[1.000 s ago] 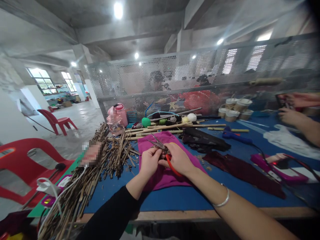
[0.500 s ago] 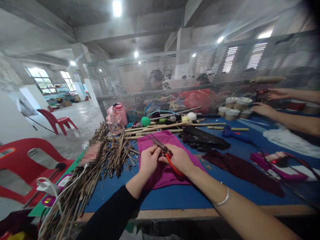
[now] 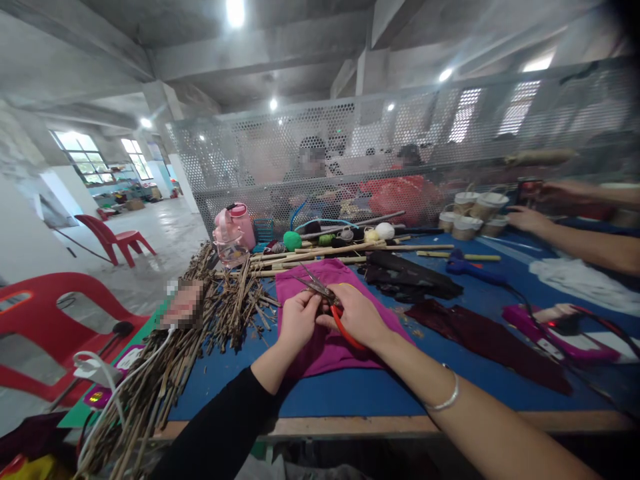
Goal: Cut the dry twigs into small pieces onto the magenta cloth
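My right hand point(image 3: 357, 313) grips red-handled scissors point(image 3: 325, 297), whose blades point up and left over a magenta cloth point(image 3: 333, 347) on the blue table point(image 3: 350, 397). My left hand point(image 3: 299, 319) is closed in a pinch right at the blades, holding something small that I cannot make out. Both hands meet above the middle of the cloth. A silver bangle sits on my right wrist, and a black sleeve covers my left arm.
A heap of dry twigs point(image 3: 200, 333) fills the left of the table, with a white cable point(image 3: 115, 393) across it. Bamboo sticks point(image 3: 320, 257), yarn balls, a pink bottle point(image 3: 234, 230), dark cloths point(image 3: 480, 340) and a glue gun point(image 3: 550, 320) lie beyond. Another person's arms point(image 3: 560, 230) reach in at the right. Red chairs point(image 3: 55, 320) stand on the left.
My hands stay together at the scissors, which shift slightly. The other person's hands at the right moved away from the table's front toward the cups at the back.
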`<state>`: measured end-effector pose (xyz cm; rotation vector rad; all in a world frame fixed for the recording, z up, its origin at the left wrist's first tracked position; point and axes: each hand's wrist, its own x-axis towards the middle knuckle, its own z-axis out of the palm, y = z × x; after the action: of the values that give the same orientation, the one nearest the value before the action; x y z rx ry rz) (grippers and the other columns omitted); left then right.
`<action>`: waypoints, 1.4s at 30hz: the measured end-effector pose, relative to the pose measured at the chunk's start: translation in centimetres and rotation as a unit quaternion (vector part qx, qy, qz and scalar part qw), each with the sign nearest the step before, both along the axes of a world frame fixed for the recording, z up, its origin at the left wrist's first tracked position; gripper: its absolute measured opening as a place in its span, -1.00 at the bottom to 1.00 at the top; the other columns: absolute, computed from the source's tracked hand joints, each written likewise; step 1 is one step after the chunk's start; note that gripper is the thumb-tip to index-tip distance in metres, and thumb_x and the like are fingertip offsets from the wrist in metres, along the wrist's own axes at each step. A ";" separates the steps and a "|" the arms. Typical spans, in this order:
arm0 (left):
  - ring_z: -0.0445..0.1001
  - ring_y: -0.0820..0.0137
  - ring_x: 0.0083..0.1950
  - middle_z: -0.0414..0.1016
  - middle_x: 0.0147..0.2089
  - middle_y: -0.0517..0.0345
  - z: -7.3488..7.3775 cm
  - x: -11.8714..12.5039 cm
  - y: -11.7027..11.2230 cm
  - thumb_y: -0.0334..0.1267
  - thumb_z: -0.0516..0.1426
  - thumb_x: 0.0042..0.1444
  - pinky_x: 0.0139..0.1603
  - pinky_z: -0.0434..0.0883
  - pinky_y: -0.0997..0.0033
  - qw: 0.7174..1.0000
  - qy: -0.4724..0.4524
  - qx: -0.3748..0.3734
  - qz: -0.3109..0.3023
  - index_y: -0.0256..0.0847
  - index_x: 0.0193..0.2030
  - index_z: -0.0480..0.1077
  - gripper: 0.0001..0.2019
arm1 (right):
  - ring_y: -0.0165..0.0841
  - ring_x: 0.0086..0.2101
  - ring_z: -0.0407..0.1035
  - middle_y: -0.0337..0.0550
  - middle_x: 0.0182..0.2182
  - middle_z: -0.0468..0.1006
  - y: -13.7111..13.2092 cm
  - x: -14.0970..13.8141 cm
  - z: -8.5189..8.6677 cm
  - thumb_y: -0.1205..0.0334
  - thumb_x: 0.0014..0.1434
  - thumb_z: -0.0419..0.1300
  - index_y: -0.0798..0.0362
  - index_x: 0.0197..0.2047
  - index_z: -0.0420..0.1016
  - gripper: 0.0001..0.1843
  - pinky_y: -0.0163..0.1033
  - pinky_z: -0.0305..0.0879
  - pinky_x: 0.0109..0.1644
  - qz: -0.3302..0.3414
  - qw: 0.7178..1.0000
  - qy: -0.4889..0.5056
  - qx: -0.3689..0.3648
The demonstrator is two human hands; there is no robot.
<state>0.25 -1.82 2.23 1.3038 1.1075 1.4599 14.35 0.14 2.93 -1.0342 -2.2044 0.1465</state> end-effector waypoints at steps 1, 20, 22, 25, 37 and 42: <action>0.45 0.38 -0.41 0.50 -0.45 0.06 -0.1 0.0 0.0 -0.20 0.11 -0.01 -0.35 0.37 0.45 1.000 0.003 0.002 -0.002 -0.34 -0.37 0.48 -0.77 | -0.22 -0.22 0.34 -0.05 -0.26 0.46 0.0 0.0 0.0 -0.05 -0.03 0.22 0.05 -0.14 0.34 -0.54 -0.18 0.24 -0.18 0.004 1.000 0.007 -0.003; 0.46 0.36 -0.38 0.55 -0.37 -0.01 -0.1 -0.3 0.0 -0.20 0.17 -0.07 -0.34 0.37 0.45 1.000 0.025 0.008 0.016 -0.34 -0.32 0.53 -0.75 | -0.25 -0.26 0.37 -0.11 -0.29 0.51 0.0 0.2 -0.1 0.01 -0.01 0.22 0.00 -0.15 0.39 -0.62 -0.22 0.26 -0.22 0.017 0.998 0.047 -0.032; 0.46 0.37 -0.40 0.55 -0.37 0.00 -0.1 -0.3 0.1 -0.20 0.17 -0.07 -0.36 0.36 0.45 1.000 0.015 0.006 0.010 -0.34 -0.30 0.53 -0.74 | -0.27 -0.30 0.39 -0.13 -0.33 0.51 0.0 0.2 -0.1 0.01 0.02 0.20 0.00 -0.16 0.40 -0.66 -0.26 0.25 -0.27 0.013 0.998 0.038 -0.041; 0.45 0.39 -0.42 0.55 -0.36 -0.02 -0.2 -0.3 0.1 -0.21 0.18 -0.08 -0.40 0.35 0.47 1.000 -0.011 -0.008 0.001 -0.34 -0.26 0.53 -0.73 | -0.29 -0.34 0.40 -0.15 -0.33 0.52 0.1 0.3 -0.2 0.01 0.06 0.16 -0.02 -0.16 0.39 -0.68 -0.29 0.24 -0.32 0.009 0.998 0.028 -0.057; 0.44 0.42 -0.44 0.53 -0.43 0.04 0.1 -0.1 0.1 -0.24 0.15 -0.06 -0.39 0.36 0.48 1.000 -0.012 -0.011 0.006 -0.36 -0.36 0.51 -0.79 | -0.22 -0.24 0.33 -0.05 -0.28 0.44 -0.1 0.0 0.5 -0.11 -0.08 0.23 0.07 -0.11 0.33 -0.46 -0.19 0.23 -0.20 0.003 1.000 -0.008 -0.016; 0.46 0.38 -0.43 0.54 -0.45 0.02 0.0 -0.1 0.0 -0.22 0.16 -0.06 -0.37 0.37 0.46 1.000 -0.002 -0.015 -0.001 -0.36 -0.39 0.52 -0.78 | -0.22 -0.27 0.31 -0.04 -0.32 0.42 0.0 0.0 0.2 -0.13 -0.07 0.22 0.11 -0.12 0.33 -0.44 -0.16 0.22 -0.20 0.003 1.000 -0.012 -0.002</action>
<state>0.14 -1.80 2.19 1.2787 1.1213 1.4386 14.34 0.16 3.18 -1.0359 -2.2301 0.1428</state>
